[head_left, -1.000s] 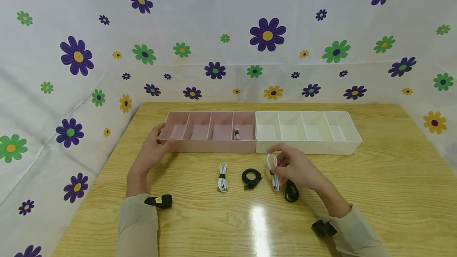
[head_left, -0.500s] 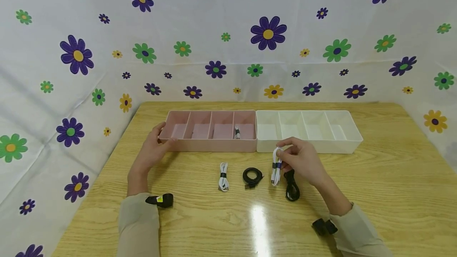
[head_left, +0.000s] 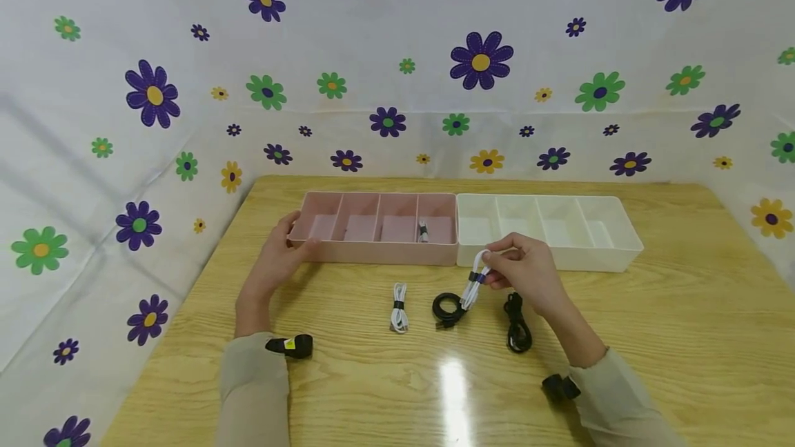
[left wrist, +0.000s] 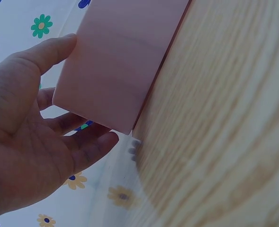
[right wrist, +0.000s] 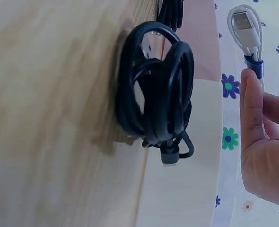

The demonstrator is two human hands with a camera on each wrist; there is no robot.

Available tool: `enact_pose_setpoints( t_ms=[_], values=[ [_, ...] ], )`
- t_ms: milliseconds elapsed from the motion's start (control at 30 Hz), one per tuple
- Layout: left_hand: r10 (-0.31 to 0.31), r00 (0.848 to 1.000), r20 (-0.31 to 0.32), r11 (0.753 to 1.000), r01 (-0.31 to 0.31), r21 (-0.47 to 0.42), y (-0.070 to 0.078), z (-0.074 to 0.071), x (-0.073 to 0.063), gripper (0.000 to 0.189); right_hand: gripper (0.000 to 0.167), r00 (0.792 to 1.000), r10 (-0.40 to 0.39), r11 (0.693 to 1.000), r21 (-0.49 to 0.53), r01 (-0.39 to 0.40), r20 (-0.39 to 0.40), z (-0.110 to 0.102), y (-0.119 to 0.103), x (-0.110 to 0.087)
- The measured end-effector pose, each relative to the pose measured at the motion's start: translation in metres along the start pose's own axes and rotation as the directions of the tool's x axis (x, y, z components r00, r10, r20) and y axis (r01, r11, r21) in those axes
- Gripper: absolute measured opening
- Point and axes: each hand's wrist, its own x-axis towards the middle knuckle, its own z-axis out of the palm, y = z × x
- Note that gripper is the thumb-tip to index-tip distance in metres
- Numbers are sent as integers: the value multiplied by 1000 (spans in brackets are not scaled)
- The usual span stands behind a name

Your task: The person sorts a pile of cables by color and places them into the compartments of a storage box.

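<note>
My right hand pinches a bundled white USB cable by its upper loop, held up in front of the white box; its dark ties and metal plug show in the right wrist view. The cable hangs tilted, its lower end overlapping a coiled black cable in the head view. My left hand grips the left end of a pink divided box, thumb at the front and fingers around the end wall. A small white tied cable lies in the pink box's rightmost compartment.
A white divided box adjoins the pink one on the right. On the wooden table lie a tied white cable and a bundled black cable, the latter large in the right wrist view. Flowered cloth stands behind.
My right hand has lifted the white cable up from beside the bundled black cable and tilted it, its lower end swinging left. My left hand stays at the pink box. The head view has shifted slightly.
</note>
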Motion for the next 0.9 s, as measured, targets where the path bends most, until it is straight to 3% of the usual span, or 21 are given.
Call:
enact_pose_setpoints(
  t_ms=[500, 900],
  values=[
    [-10, 1000, -30, 999, 9, -36, -1, -1, -4, 78, 24, 994, 24, 998, 56, -19, -102, 22, -17, 38],
    [9, 999, -44, 998, -12, -54, 2, 1, -1, 75, 26, 991, 97, 977, 201, -76, -96, 39, -37, 72]
  ],
)
